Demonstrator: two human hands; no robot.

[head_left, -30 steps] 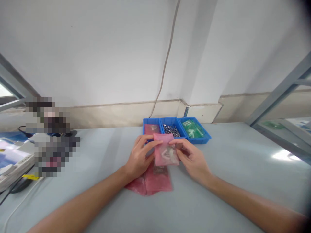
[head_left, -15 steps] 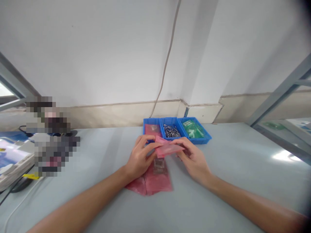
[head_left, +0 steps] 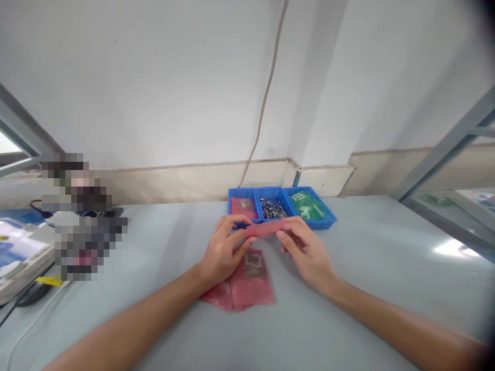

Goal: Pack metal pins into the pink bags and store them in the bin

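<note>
Between my two hands a pink plastic bag (head_left: 265, 229) is held up, narrow and nearly edge-on to me. My left hand (head_left: 223, 251) pinches its left end, and my right hand (head_left: 305, 250) pinches the right end between thumb and fingers. Below, on the table, lie more pink bags (head_left: 253, 293), overlapping; the upper one shows small metal-looking pieces inside. Part of this pile is covered by my left hand. Just beyond my hands stand three blue bins: the left bin (head_left: 229, 198) with pink bags, the middle bin (head_left: 273, 189) with small metal screw-like parts, the right bin (head_left: 328, 219) with green bags.
A grey table (head_left: 371, 247) runs back to a white wall with a hanging cable (head_left: 266, 98). To the left are a power strip (head_left: 29, 270), cords and a pixelated area. Grey metal frame bars (head_left: 444, 149) rise at both sides.
The held pink bag has gone from opened out and folded to a narrow, flattened strip. My right fingers have closed higher on its right end; the bag pile and bins are unmoved.
</note>
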